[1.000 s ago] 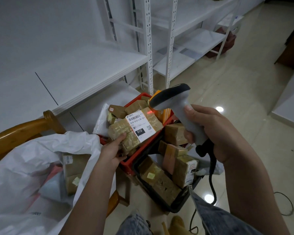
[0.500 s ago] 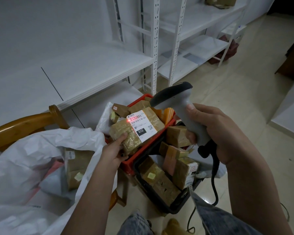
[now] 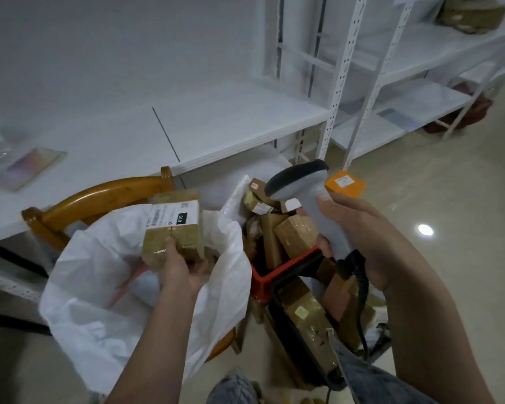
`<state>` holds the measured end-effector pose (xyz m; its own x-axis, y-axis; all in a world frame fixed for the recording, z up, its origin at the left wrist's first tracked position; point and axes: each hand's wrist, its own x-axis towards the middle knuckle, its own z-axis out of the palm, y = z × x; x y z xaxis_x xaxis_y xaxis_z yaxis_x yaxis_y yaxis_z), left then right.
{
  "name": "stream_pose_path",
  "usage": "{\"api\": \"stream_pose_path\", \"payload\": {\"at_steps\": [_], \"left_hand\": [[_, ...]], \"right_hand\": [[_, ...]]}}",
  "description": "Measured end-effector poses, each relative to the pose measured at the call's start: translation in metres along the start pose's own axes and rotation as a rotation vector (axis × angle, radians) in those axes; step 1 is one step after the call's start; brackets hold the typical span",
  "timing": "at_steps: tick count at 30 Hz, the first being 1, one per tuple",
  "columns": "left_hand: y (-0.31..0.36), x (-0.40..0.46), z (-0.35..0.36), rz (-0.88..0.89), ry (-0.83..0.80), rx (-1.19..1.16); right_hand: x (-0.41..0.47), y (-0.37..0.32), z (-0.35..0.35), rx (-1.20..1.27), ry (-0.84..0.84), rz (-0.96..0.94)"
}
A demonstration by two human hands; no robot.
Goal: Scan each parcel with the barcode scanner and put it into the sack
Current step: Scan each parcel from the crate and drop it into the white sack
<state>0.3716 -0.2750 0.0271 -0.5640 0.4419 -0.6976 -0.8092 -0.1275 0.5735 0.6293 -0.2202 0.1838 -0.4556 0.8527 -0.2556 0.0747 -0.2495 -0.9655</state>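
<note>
My left hand (image 3: pixel 181 266) grips a brown taped parcel (image 3: pixel 172 228) with a white label marked 010, holding it over the open mouth of the white sack (image 3: pixel 99 287). The sack hangs on a wooden chair (image 3: pixel 99 196) at the left. My right hand (image 3: pixel 362 237) grips the handle of the grey barcode scanner (image 3: pixel 301 182), whose head points left above the baskets. Several brown parcels (image 3: pixel 295 231) fill a red basket (image 3: pixel 274 275) and a black basket (image 3: pixel 298 339) between my arms.
White metal shelving (image 3: pixel 216 121) runs along the back and right, with a brown parcel (image 3: pixel 470 13) on an upper shelf. An orange box (image 3: pixel 344 183) lies beyond the baskets. The scanner's black cable (image 3: pixel 362 310) hangs down by my knee. The tiled floor (image 3: pixel 449 199) lies to the right.
My left hand has carried the labelled parcel left, from in front of the scanner over the red basket to above the sack's mouth. The scanner stays in my right hand.
</note>
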Motion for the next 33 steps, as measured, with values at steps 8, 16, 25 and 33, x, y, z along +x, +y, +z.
{"api": "stream_pose_path", "payload": {"at_steps": [8,16,25,33], "left_hand": [[0.017,0.022,-0.024,-0.039,0.018,0.199],[-0.038,0.019,0.026,0.003,-0.138,0.464],[-0.168,0.002,0.082,-0.004,-0.421,1.166],[-0.336,0.01,0.096,-0.165,-0.564,1.518]], "right_hand": [[0.026,0.022,0.032,-0.044,0.023,0.09],[0.021,0.053,-0.035,-0.151,0.315,0.167],[0.02,0.098,-0.167,-0.06,0.549,0.208],[0.042,0.149,-0.273,-0.023,0.432,0.32]]}}
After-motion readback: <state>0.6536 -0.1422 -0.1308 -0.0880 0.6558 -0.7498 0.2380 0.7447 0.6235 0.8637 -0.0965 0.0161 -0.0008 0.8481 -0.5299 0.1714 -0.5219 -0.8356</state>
